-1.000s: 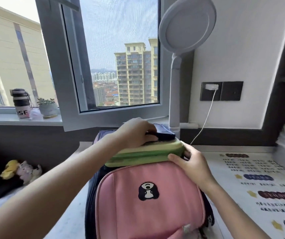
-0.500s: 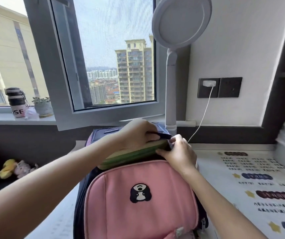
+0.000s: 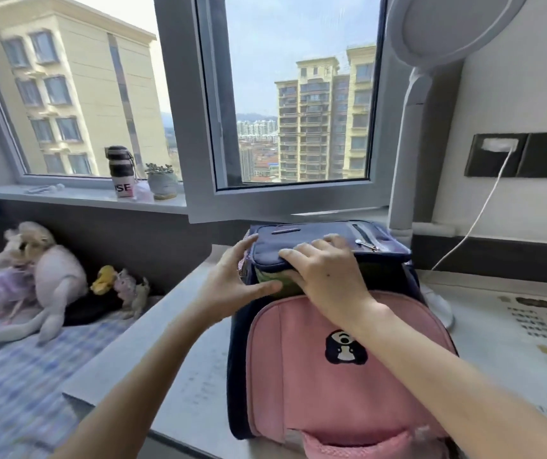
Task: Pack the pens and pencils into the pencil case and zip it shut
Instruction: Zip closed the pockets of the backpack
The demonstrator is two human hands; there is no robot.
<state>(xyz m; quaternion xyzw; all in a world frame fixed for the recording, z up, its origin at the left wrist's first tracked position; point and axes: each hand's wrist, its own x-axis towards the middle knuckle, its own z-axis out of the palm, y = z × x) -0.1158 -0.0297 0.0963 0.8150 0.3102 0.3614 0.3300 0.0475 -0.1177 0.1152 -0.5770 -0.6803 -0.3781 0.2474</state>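
While the backpack [image 3: 331, 376] stands on the desk's [image 3: 199, 359] left edge, its navy flap [image 3: 315, 241] is pressed down by the right hand [image 3: 328, 273]; a green sliver beneath, seemingly the pencil case [image 3: 273, 279], is flanked by the spread, empty left hand [image 3: 232, 286].

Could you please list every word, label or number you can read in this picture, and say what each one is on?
"SE": pink letters on the white lower band of the bottle on the windowsill; anything before them is cut off from view.
Printed lines and dark labels on the desk mat: too blurred to read.
Backpack: only a black-and-white animal emblem, no words.
Small tab on the backpack's navy top flap: unreadable.
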